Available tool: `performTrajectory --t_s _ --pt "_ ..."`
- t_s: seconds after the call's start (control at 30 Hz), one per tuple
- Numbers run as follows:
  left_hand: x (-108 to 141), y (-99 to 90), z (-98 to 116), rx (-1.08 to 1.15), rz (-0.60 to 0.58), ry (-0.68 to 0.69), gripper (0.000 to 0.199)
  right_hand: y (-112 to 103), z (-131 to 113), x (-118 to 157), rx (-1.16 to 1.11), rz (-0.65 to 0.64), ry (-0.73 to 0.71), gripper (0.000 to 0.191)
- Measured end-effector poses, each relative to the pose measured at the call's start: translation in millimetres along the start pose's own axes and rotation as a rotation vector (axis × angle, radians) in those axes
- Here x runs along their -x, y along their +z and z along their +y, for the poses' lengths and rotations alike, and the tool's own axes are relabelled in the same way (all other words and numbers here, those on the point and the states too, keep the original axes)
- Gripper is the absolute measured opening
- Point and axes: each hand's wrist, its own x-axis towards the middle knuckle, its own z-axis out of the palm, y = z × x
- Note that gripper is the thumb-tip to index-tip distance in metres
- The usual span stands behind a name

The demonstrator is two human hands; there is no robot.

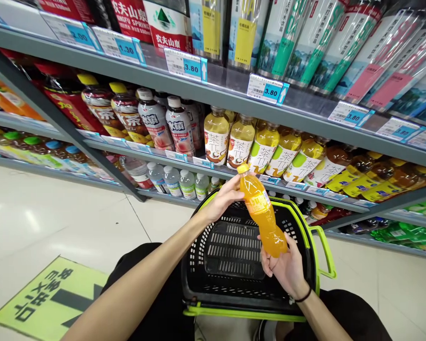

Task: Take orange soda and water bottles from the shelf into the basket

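Observation:
A bottle of orange drink (261, 213) with a yellow cap is tilted above the black shopping basket (199, 303). My left hand (224, 199) touches it near the neck, thumb and fingers around its left side. Round the base of the bottle curl the fingers of my right hand (284, 265), palm up; a dark band circles that wrist. The basket has lime-green trim, and its slatted floor shows beneath the bottle. A lime-green handle (328, 253) sticks out at its right side.
Shelves ahead carry tea bottles (241, 139), tall printed bottles (280, 42) and small white-capped bottles (172, 180). Price tags line the shelf edge (220, 87). On the tiled floor lies a yellow-green sign (49, 303). My knees flank the basket.

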Motion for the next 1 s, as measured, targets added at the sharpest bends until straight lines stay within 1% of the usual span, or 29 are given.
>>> performTrajectory --t_s 0.13,0.23,0.3,0.4,0.47,0.57,0.67,0.73,0.83,0.9,1.0 --pt "-1.2 1.4 -2.0 0.015 -0.011 0.018 0.06 -7.3 4.0 -1.9 0.002 0.017 0.042 0.069" --pt "-1.0 2.9 -2.6 0.022 -0.02 0.029 0.055 -15.6 7.5 -2.7 -0.015 0.007 0.112 0.069" --pt "-0.6 4.0 -2.5 0.018 -0.021 0.028 0.051 -19.4 9.4 -2.2 -0.027 -0.012 0.132 0.068" --pt "-0.6 5.2 -3.0 0.02 0.001 0.025 0.041 -20.3 11.3 -0.3 -0.032 -0.062 0.145 0.071" --pt "-1.0 5.6 -4.3 0.02 0.026 0.027 0.038 -18.8 11.9 0.9 -0.027 -0.117 0.156 0.074" --pt "-1.7 5.4 -6.6 0.003 0.073 0.032 0.037 -16.7 11.7 1.6 -0.01 -0.198 0.176 0.077" --pt "-2.0 4.8 -7.5 -0.012 0.099 0.028 0.038 -16.2 10.7 0.8 -0.019 -0.227 0.182 0.078" --pt "-2.0 4.5 -7.0 -0.007 0.104 0.021 0.038 -15.4 9.5 0.0 -0.019 -0.204 0.168 0.078" --pt "-2.1 4.6 -4.7 0.02 0.111 0.0 0.041 -11.1 7.0 -0.8 0.037 -0.087 0.124 0.078" --pt "-2.4 5.1 -2.8 0.052 0.119 -0.018 0.048 -7.0 6.1 -0.5 0.102 0.019 0.023 0.076" --pt "-3.2 5.7 -0.6 0.116 0.145 -0.042 0.05 -3.6 6.6 0.8 0.233 0.138 -0.215 0.067"
